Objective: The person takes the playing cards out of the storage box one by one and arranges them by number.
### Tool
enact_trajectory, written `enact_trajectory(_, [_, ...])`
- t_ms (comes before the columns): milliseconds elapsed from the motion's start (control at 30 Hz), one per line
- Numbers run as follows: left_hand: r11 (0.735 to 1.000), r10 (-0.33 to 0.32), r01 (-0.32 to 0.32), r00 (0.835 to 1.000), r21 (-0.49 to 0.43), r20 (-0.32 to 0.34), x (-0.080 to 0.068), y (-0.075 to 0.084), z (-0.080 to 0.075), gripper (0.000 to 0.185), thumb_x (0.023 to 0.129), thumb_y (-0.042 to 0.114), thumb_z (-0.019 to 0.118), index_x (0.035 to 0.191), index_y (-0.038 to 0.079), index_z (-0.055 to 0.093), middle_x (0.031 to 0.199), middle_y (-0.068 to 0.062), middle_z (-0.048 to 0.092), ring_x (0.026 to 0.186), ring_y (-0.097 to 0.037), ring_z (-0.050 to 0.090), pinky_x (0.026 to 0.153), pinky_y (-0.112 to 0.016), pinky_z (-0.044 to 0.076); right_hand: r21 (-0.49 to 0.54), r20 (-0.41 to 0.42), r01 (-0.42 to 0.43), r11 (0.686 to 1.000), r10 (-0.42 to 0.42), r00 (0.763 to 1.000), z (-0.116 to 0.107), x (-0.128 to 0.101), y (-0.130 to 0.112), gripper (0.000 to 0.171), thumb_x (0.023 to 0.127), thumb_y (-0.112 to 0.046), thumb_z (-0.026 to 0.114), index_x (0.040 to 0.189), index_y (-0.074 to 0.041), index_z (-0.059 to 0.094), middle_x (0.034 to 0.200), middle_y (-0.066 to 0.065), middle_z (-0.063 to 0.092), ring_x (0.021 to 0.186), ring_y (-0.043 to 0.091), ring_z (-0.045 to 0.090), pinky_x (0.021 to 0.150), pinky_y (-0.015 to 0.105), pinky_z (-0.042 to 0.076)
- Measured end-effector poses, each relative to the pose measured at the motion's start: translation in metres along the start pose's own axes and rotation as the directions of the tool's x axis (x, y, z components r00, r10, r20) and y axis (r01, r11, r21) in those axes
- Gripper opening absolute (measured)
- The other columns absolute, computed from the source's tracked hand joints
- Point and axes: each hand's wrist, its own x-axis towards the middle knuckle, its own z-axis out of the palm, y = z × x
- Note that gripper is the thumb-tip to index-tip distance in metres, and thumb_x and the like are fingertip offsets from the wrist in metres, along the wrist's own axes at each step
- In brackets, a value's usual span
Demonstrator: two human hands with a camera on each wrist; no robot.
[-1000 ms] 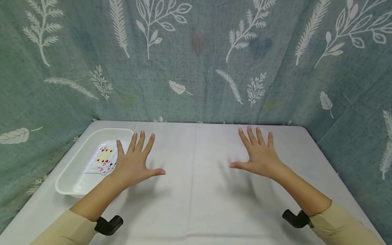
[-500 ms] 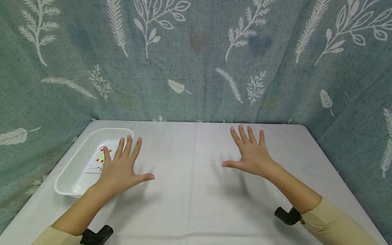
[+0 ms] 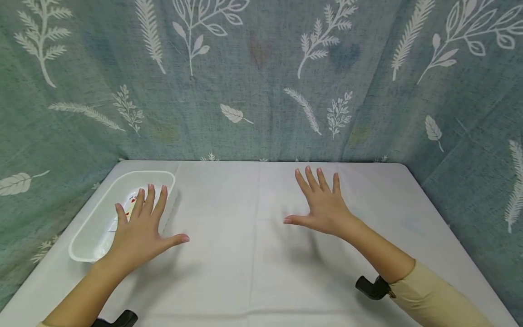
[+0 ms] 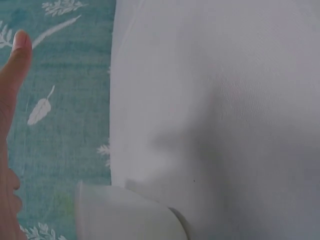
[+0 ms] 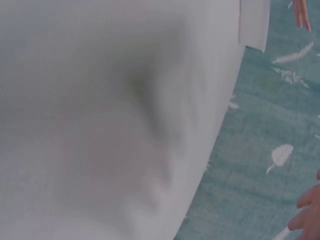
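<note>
Left hand fingers spread wide, holding nothing, over near rim of white tray w/ playing cards inside, at counter's left edge. Right hand also splayed, empty, above bare counter. Risk, prob.: left palm catches tray rim, tips it, cards slide out.

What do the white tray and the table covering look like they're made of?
The white tray looks like moulded plastic, smooth and slightly glossy, with rounded corners and a rolled rim. The table covering seems to be white cloth, matte, with a faint weave, a centre crease and soft wrinkles. The left hand hovers over the tray.
</note>
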Motion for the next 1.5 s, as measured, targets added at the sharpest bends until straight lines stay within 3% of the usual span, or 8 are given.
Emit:
enact_trajectory(367, [1.0,0.009,-0.009,1.0,-0.002,0.009,-0.01,-0.015,-0.001,0.121,0.072,0.072,0.062,0.152,0.014,-0.007,0.156,-0.019,-0.01,0.142,-0.034,-0.016,0.099,-0.072,-0.024,0.051,0.009,0.026,0.998,-0.026,1.0,0.007,0.01,-0.021,0.109,0.075,-0.08,0.048,0.153,-0.021,0.0,0.158,0.011,0.0,0.144,0.035,-0.003,0.112,0.067,-0.008])
enact_trajectory(833, [1.0,-0.012,0.012,1.0,0.023,0.001,-0.025,-0.038,0.0,0.12,0.072,0.068,0.065,0.152,0.013,-0.005,0.156,-0.02,-0.009,0.143,-0.035,-0.013,0.1,-0.075,-0.02,0.044,0.007,0.077,0.996,-0.077,0.997,0.021,0.021,-0.046,0.11,0.073,-0.082,0.047,0.153,-0.023,-0.001,0.159,0.01,0.001,0.144,0.035,-0.001,0.113,0.068,-0.005])
enact_trajectory(1067, [1.0,0.002,-0.001,1.0,0.031,-0.026,-0.031,-0.051,0.004,0.122,0.069,0.069,0.067,0.152,0.012,-0.002,0.156,-0.024,-0.005,0.143,-0.04,-0.005,0.101,-0.074,-0.02,0.117,0.014,0.094,0.989,-0.096,0.995,0.029,0.026,-0.066,0.11,0.073,-0.081,0.05,0.153,-0.023,0.0,0.158,0.009,0.0,0.145,0.033,0.0,0.113,0.066,-0.006])
enact_trajectory(1333, [1.0,0.015,-0.015,0.999,0.024,-0.032,-0.037,-0.065,0.005,0.123,0.068,0.066,0.069,0.152,0.015,-0.005,0.156,-0.021,-0.008,0.143,-0.028,-0.017,0.103,-0.07,-0.023,0.132,0.027,0.115,0.984,-0.12,0.992,0.036,0.036,-0.087,0.111,0.072,-0.083,0.047,0.153,-0.025,-0.002,0.159,0.007,-0.001,0.145,0.031,0.0,0.114,0.065,-0.004])
enact_trajectory(1500, [1.0,0.003,-0.003,0.999,0.002,-0.042,-0.041,-0.073,0.004,0.124,0.068,0.063,0.072,0.152,0.014,-0.005,0.157,-0.018,-0.009,0.143,-0.029,-0.017,0.103,-0.072,-0.021,0.122,0.052,0.13,0.984,-0.137,0.989,0.04,0.041,-0.102,0.11,0.073,-0.084,0.045,0.152,-0.026,-0.005,0.159,0.007,-0.002,0.145,0.03,-0.001,0.114,0.065,-0.003])
